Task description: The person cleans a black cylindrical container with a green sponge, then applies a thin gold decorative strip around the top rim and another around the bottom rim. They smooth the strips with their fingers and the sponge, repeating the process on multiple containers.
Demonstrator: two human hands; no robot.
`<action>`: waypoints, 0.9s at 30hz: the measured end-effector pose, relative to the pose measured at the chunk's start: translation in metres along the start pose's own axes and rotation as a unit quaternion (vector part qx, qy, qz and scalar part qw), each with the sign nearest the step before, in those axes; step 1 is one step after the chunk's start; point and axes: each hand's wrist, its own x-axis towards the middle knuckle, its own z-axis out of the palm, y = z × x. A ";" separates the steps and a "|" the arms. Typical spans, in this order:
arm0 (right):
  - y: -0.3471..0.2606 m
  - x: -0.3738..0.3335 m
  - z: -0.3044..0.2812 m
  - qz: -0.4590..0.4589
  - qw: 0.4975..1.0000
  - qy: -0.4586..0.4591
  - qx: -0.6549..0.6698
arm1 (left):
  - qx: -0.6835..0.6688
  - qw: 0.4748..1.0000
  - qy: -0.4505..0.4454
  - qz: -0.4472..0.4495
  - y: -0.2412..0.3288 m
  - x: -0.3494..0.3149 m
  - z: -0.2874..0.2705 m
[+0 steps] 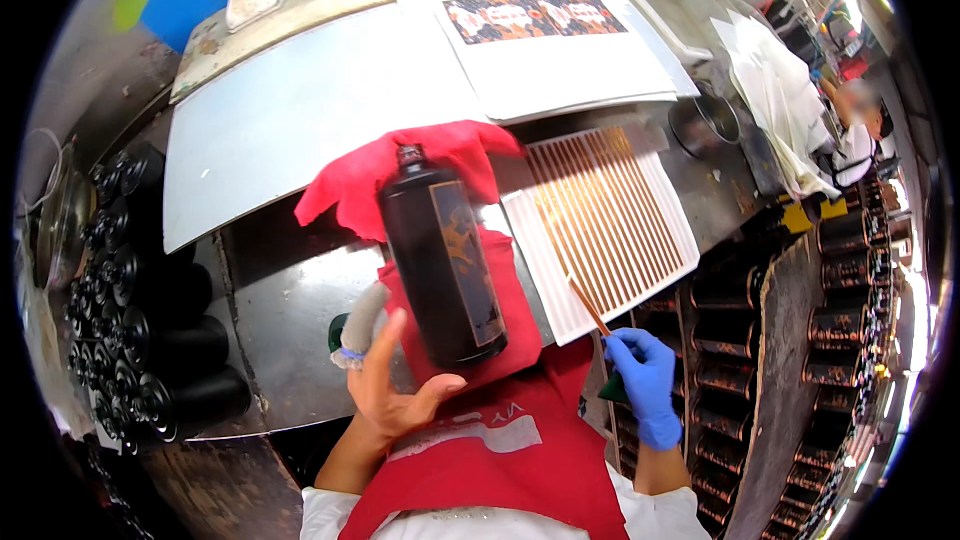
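A black bottle (440, 265) with a dark, copper-patterned label panel lies on red cloth (520, 290) in front of me. My left hand (385, 380) is just beside its base, thumb and fingers spread, holding nothing; a grey covering with a blue band sits on one finger. My right hand (645, 380), in a blue glove, has its fingers closed on the end of a thin copper-coloured strip (590, 307). That strip reaches onto the near edge of a white sheet (560, 315) lined with many such strips. Whether its far end is stuck to the sheet, I cannot tell.
Several black bottles (190, 405) lie stacked at the left. Pale boards (300, 110) cover the far side, one carrying a printed sheet (535, 18). At right are a metal bowl (705, 125), white cloth (775, 80) and racks of patterned bottles (722, 345). Another person (860, 130) is far right.
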 end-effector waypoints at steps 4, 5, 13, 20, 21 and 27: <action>-0.083 0.004 -0.006 -0.206 0.957 -0.132 -0.158 | -0.057 0.992 -0.102 0.056 0.031 0.040 0.000; -0.102 0.005 -0.003 -0.243 0.940 -0.173 -0.165 | -0.127 0.982 -0.139 -0.003 0.044 0.051 0.005; -0.192 0.040 -0.011 -0.334 0.872 -0.352 -0.072 | -0.395 0.848 -0.329 -0.128 0.057 0.106 0.012; -0.158 0.113 -0.002 -0.168 0.938 -0.296 0.067 | -0.253 0.921 -0.171 -0.242 0.028 0.081 -0.043; -0.154 0.121 0.004 -0.166 0.940 -0.289 0.069 | -0.226 0.932 -0.133 -0.249 0.018 0.078 -0.043; -0.133 0.168 0.027 -0.130 0.941 -0.287 0.122 | -0.187 0.935 0.081 -0.290 -0.012 0.084 -0.020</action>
